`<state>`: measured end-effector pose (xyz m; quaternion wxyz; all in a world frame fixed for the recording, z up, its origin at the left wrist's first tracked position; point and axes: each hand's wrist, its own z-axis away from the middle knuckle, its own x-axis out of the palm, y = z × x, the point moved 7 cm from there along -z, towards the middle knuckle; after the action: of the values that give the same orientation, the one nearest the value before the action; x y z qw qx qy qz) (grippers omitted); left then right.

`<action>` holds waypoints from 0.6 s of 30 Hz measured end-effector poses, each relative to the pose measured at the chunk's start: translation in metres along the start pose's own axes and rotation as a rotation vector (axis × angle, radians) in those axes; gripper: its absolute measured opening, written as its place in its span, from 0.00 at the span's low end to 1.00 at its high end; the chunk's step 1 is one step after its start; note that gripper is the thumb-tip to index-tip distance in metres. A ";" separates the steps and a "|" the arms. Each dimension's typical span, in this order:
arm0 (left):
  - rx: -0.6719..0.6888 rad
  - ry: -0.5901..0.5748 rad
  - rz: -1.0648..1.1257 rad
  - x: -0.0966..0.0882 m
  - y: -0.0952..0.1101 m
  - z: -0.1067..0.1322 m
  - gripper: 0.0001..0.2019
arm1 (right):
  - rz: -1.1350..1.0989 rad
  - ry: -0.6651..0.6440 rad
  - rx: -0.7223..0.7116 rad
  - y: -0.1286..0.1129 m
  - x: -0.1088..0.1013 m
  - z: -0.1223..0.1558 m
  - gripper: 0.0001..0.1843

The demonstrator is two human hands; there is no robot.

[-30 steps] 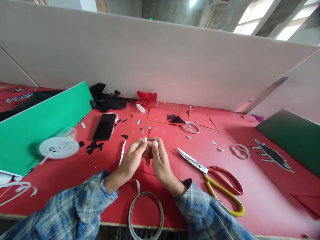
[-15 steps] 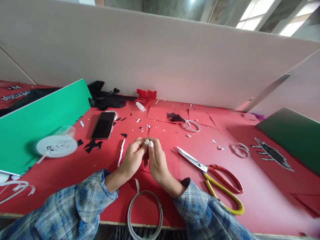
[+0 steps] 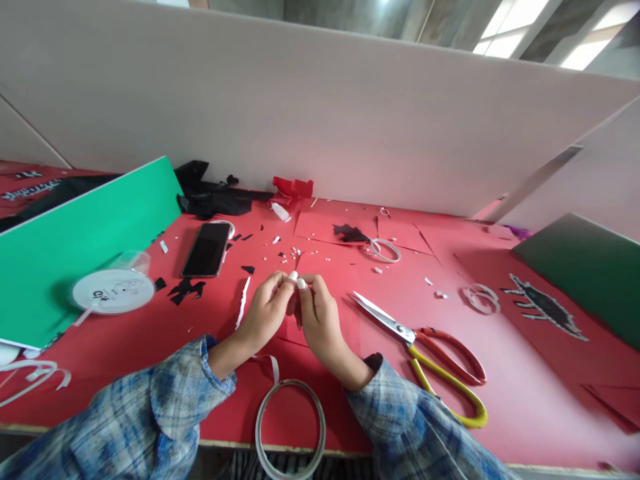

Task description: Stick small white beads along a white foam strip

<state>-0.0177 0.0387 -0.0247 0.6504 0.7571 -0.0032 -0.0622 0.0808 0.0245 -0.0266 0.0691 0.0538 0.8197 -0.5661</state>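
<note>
Over the middle of the red table, my left hand [image 3: 270,303] and my right hand [image 3: 319,317] meet with thumbs side by side and fingers curled in a pinch. A small dark shape shows in the gap beneath the thumbs, but whatever they hold is mostly hidden. Just below lies a roll of narrow white tape [image 3: 261,427], its loose end curling up and the roll overhanging the table's front edge. Scissors [image 3: 400,330] with one red and one yellow handle rest partly open to the right. A torn white strip [image 3: 243,303] is beside my left hand.
A phone [image 3: 206,250], black paper scraps [image 3: 186,291] and a clear cup with a white lid [image 3: 114,292] lie left, by a green board [image 3: 100,233]. A small white bottle [image 3: 280,212] lies behind. Tape rings [image 3: 385,251] and a black cutout [image 3: 545,310] are right.
Both hands have shifted slightly, with the thumbs a little higher and the right fingers curled more. The surrounding things stay in place.
</note>
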 end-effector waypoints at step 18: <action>0.205 0.381 -0.528 -0.117 0.009 -0.057 0.23 | -0.042 0.049 0.197 0.024 -0.012 -0.006 0.23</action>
<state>-0.1275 0.1033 0.0027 0.5212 0.7912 0.3084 -0.0851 0.0959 0.0384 -0.0441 0.0316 0.0566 0.7625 -0.6437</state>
